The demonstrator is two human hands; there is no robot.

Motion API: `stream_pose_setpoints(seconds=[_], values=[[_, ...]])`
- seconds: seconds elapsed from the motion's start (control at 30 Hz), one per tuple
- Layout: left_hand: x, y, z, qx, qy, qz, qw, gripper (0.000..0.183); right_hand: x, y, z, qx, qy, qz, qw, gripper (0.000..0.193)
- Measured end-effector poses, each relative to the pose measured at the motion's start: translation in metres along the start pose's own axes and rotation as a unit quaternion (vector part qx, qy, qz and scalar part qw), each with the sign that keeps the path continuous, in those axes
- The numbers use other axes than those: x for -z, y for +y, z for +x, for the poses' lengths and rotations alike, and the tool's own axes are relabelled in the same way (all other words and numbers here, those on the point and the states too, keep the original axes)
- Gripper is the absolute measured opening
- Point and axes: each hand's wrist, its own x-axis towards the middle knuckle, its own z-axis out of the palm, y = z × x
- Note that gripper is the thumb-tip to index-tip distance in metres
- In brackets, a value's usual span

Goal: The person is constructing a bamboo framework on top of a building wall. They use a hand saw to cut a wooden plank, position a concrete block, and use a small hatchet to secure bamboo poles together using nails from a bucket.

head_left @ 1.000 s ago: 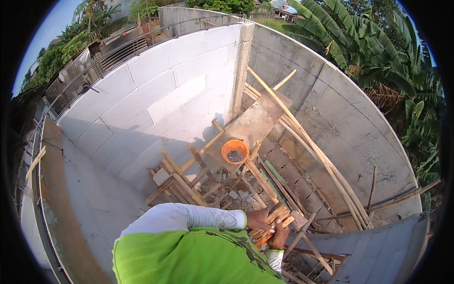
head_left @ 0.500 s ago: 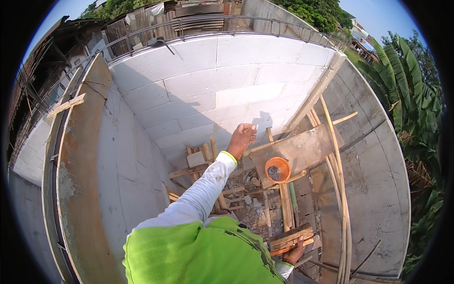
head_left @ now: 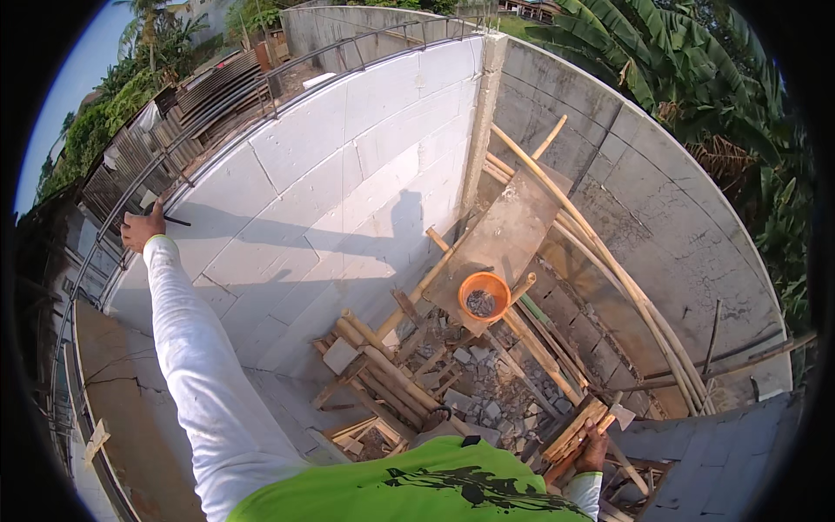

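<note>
My left hand point(head_left: 142, 228) reaches far out to the top of the white block wall point(head_left: 287, 174). Its fingers close around a dark tool point(head_left: 178, 221), whose thin bent end sticks out to the right; the rest is hidden by the hand. Low on the right, my right hand point(head_left: 594, 448) grips a small bundle of short wooden boards point(head_left: 570, 429) at chest height. An orange bucket point(head_left: 484, 296) with grey stuff inside stands on a plank platform point(head_left: 522, 213) ahead of me.
Steel rebar point(head_left: 348, 65) runs along the wall top. Bamboo poles point(head_left: 609, 270) lean against the grey wall point(head_left: 687, 235) at right. Below lie timber pieces point(head_left: 391, 378) and broken rubble point(head_left: 496, 383). A brown board point(head_left: 113, 391) stands at left.
My left hand has swung from mid-air in front of the wall leftward to the dark tool on its top and taken hold of it. The view has turned; my right hand keeps the boards.
</note>
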Motion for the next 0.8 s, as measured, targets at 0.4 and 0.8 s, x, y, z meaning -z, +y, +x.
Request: stream_pose_setpoints(seconds=[0.4,0.8], values=[[-0.002,0.013,0.016,0.016,-0.192,0.021,0.981,0.088,-0.014,-0.003,-0.021,-0.04,0.026,0.001,0.999,0.032],[-0.016,0.006,0.067,-0.084,-0.356,0.027,0.93,0.055,-0.049,-0.011,-0.02,-0.039,0.021,-0.017,0.999,0.03]])
